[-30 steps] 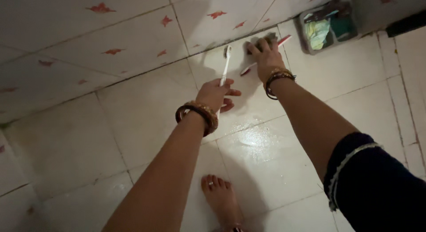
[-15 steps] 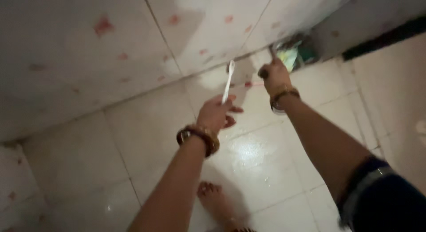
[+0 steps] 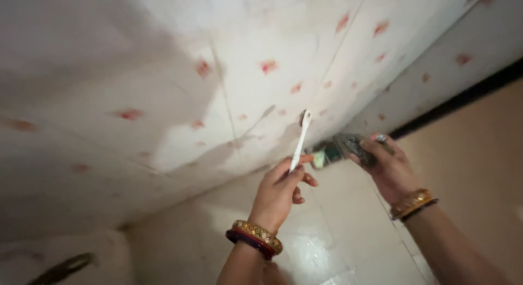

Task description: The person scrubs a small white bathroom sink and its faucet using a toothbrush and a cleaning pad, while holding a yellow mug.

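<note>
Left hand (image 3: pixel 280 189) grips a white toothbrush (image 3: pixel 300 140), bristles pointing to one o'clock at the tiled wall (image 3: pixel 163 99); right hand (image 3: pixel 389 168), at three o'clock, clutches a dark scrubber (image 3: pixel 348 145).

A white tiled wall (image 3: pixel 163 89) with small red leaf marks fills the upper view, part of it in shadow. A dark strip (image 3: pixel 463 97) runs along a second wall at the right. The pale floor tiles (image 3: pixel 327 247) shine wet under the light.
</note>
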